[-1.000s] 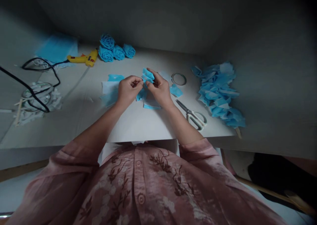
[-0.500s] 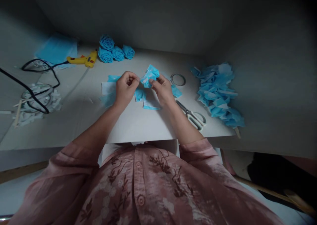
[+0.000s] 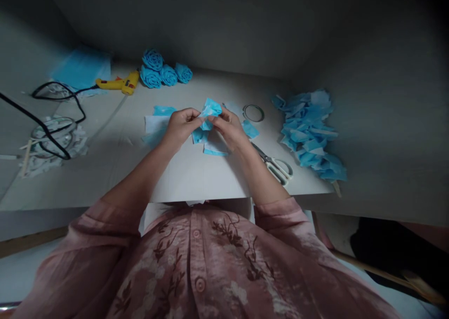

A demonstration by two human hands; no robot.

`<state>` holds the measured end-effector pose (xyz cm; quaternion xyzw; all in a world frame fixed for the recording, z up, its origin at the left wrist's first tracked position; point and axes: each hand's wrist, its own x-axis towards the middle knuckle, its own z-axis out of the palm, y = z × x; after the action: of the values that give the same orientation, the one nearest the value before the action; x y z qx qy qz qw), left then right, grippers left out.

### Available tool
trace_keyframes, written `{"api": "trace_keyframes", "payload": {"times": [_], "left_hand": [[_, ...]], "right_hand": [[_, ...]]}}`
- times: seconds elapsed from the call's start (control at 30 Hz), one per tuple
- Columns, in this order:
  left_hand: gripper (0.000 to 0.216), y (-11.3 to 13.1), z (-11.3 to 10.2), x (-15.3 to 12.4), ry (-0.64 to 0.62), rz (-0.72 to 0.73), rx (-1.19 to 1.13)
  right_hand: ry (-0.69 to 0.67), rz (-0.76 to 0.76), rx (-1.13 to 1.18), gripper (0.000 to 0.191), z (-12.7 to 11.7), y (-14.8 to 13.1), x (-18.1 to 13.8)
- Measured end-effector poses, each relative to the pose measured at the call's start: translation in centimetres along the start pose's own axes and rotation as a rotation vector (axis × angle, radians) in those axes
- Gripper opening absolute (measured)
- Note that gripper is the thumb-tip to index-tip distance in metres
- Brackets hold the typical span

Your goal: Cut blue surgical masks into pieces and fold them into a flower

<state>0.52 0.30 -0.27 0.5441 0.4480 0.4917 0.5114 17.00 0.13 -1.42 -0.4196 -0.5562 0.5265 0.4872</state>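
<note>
A crumpled blue and white fabric piece [image 3: 211, 108] is held up over the middle of the table. My right hand [image 3: 229, 127] pinches it from the right, thumb laid across its front. From the left, my left hand [image 3: 181, 126] has thumb and forefinger closed on its near left edge. Beneath the hands lie a blue fabric scrap [image 3: 199, 135] and a white scrap with a blue edge [image 3: 215, 147]. Beside my left hand rest more blue and white pieces [image 3: 155, 123]. Scissors [image 3: 275, 163] and a thin wire coil [image 3: 253, 113] lie to the right of my right hand.
Several blue fabric roses [image 3: 151, 77] stand at the back left, next to a yellow glue gun [image 3: 126, 83] with a black cord. White strips [image 3: 72, 143] are heaped at the left. A long pile of blue fabric pieces [image 3: 308, 132] runs along the right wall [image 3: 379, 122].
My left hand has come right and now touches the fabric piece, where a small gap stood before. The piece has shifted slightly left and down with my right hand.
</note>
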Motion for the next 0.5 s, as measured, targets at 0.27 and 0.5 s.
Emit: {"api": "trace_keyframes", "payload": {"times": [0.27,0.5], "left_hand": [[0.015,-0.27,-0.12,0.18,-0.042,-0.010,0.074],[0.012,-0.45,-0.68,0.60,-0.086,-0.006,0.047]], "right_hand": [[0.046,-0.055,-0.200,0.061,-0.57,-0.01,0.34],[0.065,-0.064,-0.132,0.055,-1.06,0.17,0.64]]}}
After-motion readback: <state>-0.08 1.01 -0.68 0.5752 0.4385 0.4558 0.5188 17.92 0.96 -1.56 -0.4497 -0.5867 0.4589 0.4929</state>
